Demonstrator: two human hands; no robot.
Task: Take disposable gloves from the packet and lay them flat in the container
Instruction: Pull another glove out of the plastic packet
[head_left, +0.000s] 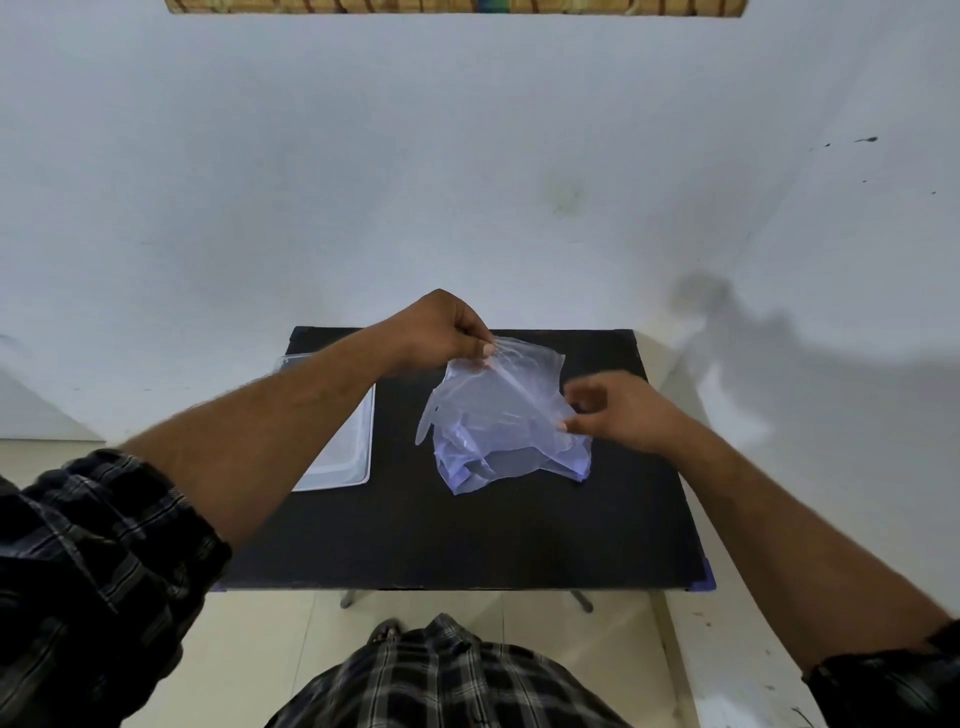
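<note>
Clear, thin plastic fills the space between the two hands: a disposable glove is stretched on a slant from the left hand down to the right hand. The left hand is closed in a pinch, thumb and fingertips pressed together on the glove's upper edge, the rest of the fingers curled in. The right hand is only partly closed; its thumb and forefinger nip the glove's lower right edge while the other fingers stand loosely bent and apart above it. The glove's finger ends dangle below the left hand, toward the person. Under the stretched glove, just below and between the hands, lies the packet, a crumpled bluish see-through bag resting on the black table; the right hand hovers over its right corner. Whether the glove's lower part touches the packet cannot be told, since both are see-through and overlap. Beneath the left forearm, to the outer side of the left hand, sits the container, a shallow clear rectangular tub whose near corner and right wall show while the forearm hides much of the rest. What it holds, if anything, cannot be made out. Both arms come out of rolled-up dark checked sleeves.
</note>
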